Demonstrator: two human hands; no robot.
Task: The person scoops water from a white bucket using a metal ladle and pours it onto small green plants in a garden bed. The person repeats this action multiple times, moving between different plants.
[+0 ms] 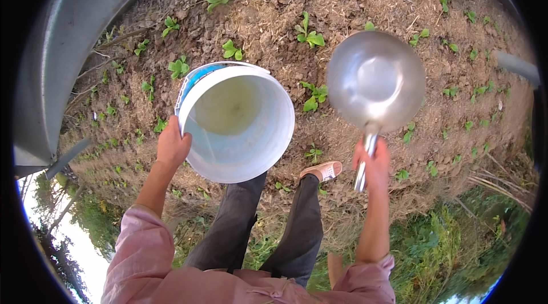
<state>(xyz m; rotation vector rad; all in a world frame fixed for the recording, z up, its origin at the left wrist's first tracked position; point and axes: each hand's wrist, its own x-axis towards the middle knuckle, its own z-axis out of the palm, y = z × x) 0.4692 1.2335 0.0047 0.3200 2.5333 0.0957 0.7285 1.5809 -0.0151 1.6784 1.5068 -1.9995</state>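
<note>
My left hand [173, 141] grips the left rim of a white plastic bucket [265, 141], which is tilted towards me. Cloudy, yellowish-green water [227, 105] lies in its bottom, and a blue label shows on its outer wall. In my right hand [374, 163] is the tubular handle of a metal ladle [376, 77] with a wide round bowl. The bowl looks slightly blurred and hangs to the right of the bucket, apart from it, above the soil. Whether it holds any liquid I cannot tell.
Leafy green seedlings [310, 32] grow in rows across the brown soil [265, 43], some close by the bucket and ladle. My sandalled foot [327, 171] stands beside a seedling [314, 153]. A grey curved structure [81, 26] borders the upper left; dry stalks [501, 186] lie at lower right.
</note>
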